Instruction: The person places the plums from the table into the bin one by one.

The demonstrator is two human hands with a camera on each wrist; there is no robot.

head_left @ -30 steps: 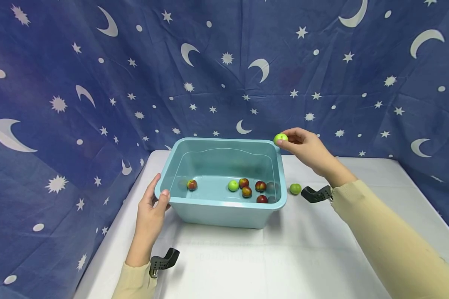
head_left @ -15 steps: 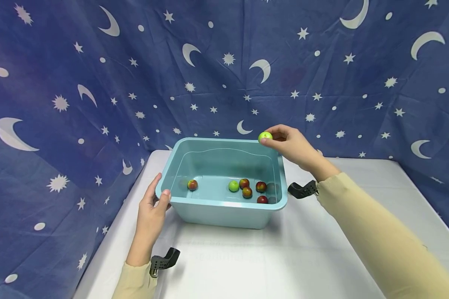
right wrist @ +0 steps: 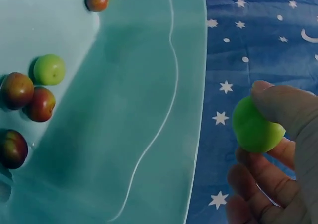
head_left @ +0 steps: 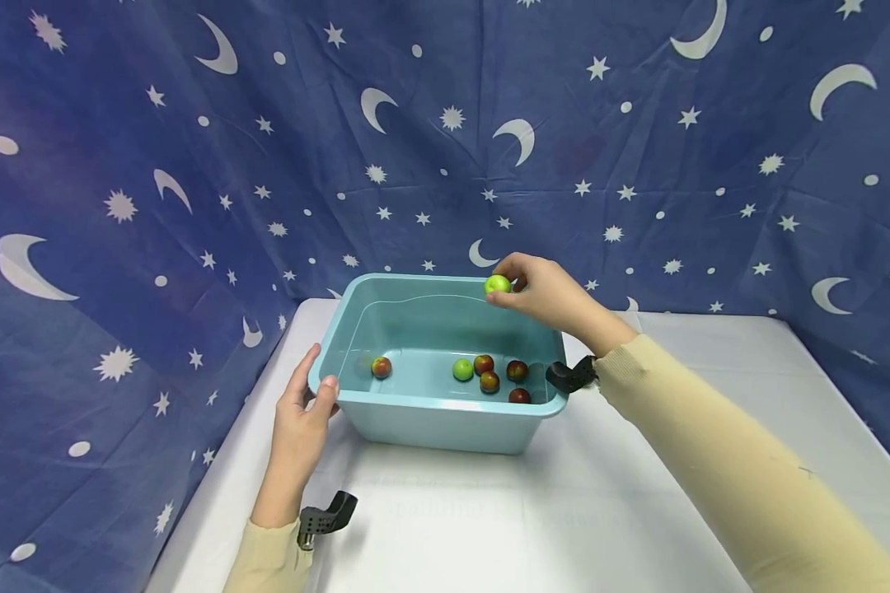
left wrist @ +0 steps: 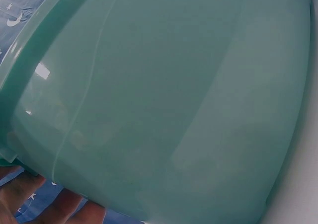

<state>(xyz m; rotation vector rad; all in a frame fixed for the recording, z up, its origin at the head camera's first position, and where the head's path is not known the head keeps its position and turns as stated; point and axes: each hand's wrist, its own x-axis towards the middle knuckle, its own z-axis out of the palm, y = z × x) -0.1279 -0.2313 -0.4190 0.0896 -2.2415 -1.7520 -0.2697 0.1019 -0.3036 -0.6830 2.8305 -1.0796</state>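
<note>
My right hand (head_left: 545, 295) pinches a green plum (head_left: 497, 284) between thumb and fingers, at the height of the far rim of a light blue plastic tub (head_left: 430, 427). In the right wrist view the plum (right wrist: 256, 127) shows whole, with the thumb laid over its upper side. My left hand (head_left: 300, 416) grips the tub's left front corner, thumb on the rim and fingers on the outer wall. Inside the tub lie a green plum (head_left: 463, 369), a lone reddish plum (head_left: 381, 367) towards the left, and several dark red plums (head_left: 489, 381) grouped on the right.
The tub stands on a white-covered table (head_left: 445, 519). A blue curtain (head_left: 445, 165) with white moons and stars hangs close behind and along the left. A black wrist camera (head_left: 573, 375) overlaps the tub's right rim.
My right hand has moved left with the green plum, from the tub's far right corner to over its far side. A green plum on the table at right is now hidden behind the right wrist.
</note>
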